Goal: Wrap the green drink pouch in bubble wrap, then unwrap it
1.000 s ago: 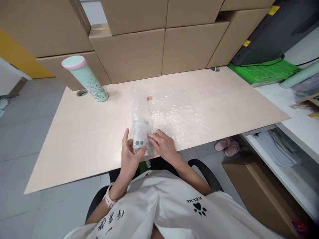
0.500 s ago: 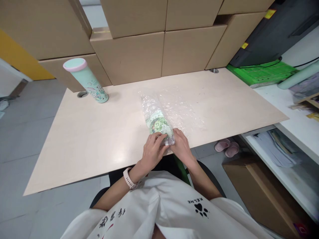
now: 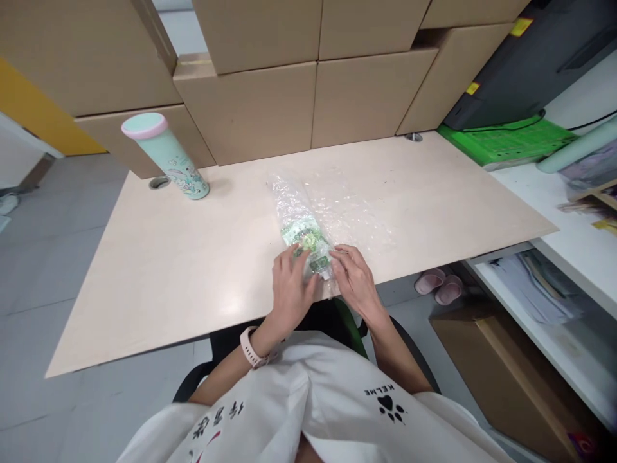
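Note:
A green patterned object rolled in clear bubble wrap (image 3: 303, 225) lies on the pale wooden desk (image 3: 183, 257), near its front edge. My left hand (image 3: 292, 289) grips the near end of the roll from the left. My right hand (image 3: 354, 280) presses on the wrap from the right, fingers touching the roll. A loose sheet of the bubble wrap (image 3: 351, 206) spreads flat to the right of the roll.
A mint tumbler with a pink lid (image 3: 166, 154) stands at the desk's back left. Cardboard boxes (image 3: 270, 96) are stacked along the back edge. A green mat (image 3: 501, 138) and a dark device sit at the right; a box (image 3: 511, 379) stands on the floor.
The roll was turned from the left part of the sheet into a diagonal bundle. My hands have shifted slightly on its near end over the last half second.

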### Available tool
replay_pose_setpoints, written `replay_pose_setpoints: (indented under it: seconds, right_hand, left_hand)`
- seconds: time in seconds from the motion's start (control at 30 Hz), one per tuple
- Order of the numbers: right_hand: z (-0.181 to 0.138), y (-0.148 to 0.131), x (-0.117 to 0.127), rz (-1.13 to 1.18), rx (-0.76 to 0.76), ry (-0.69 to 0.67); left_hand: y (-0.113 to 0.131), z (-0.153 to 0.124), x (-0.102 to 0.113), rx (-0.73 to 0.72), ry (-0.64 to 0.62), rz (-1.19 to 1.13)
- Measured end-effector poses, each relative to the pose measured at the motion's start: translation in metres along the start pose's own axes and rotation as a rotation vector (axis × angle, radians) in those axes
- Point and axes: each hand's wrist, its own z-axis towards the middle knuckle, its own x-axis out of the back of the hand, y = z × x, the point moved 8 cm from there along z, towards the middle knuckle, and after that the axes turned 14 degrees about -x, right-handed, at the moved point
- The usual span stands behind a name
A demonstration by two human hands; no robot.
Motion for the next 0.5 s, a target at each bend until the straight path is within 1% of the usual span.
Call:
replay_pose_setpoints:
  seconds: [0.07,0.17,0.2,0.23,0.27,0.3,0.37,0.43,0.5]
  right_hand:
    - [0.002,-0.004,-0.006,-0.037,0.011,-0.025]
    - [0.004,-0.011,-0.017,-0.087,0.023,-0.074]
    - [0.004,-0.013,-0.022,-0.091,0.022,-0.102]
    - [0.005,-0.016,-0.026,-0.086,0.020,-0.137]
    - [0.004,-0.018,-0.030,-0.071,0.019,-0.175]
    - [0.004,-0.022,-0.034,-0.045,0.020,-0.217]
    - [0.002,-0.030,-0.042,0.027,0.037,-0.307]
    - [-0.001,-0.039,-0.048,0.095,0.067,-0.395]
    - [-0.003,-0.047,-0.052,0.091,0.102,-0.458]
  left_hand:
    - [-0.019,-0.009,0.009,0.167,0.091,-0.219]
    - [-0.041,-0.022,0.010,0.454,0.155,-0.651]
    - [-0.044,-0.025,0.012,0.517,0.187,-0.742]
    - [-0.045,-0.028,0.015,0.544,0.222,-0.787]
    - [-0.043,-0.029,0.021,0.530,0.260,-0.792]
    - [-0.040,-0.029,0.028,0.480,0.297,-0.768]
    - [-0.027,-0.027,0.041,0.318,0.345,-0.663]
    - [-0.013,-0.024,0.049,0.146,0.342,-0.520]
    - [-0.002,-0.022,0.051,0.009,0.309,-0.375]
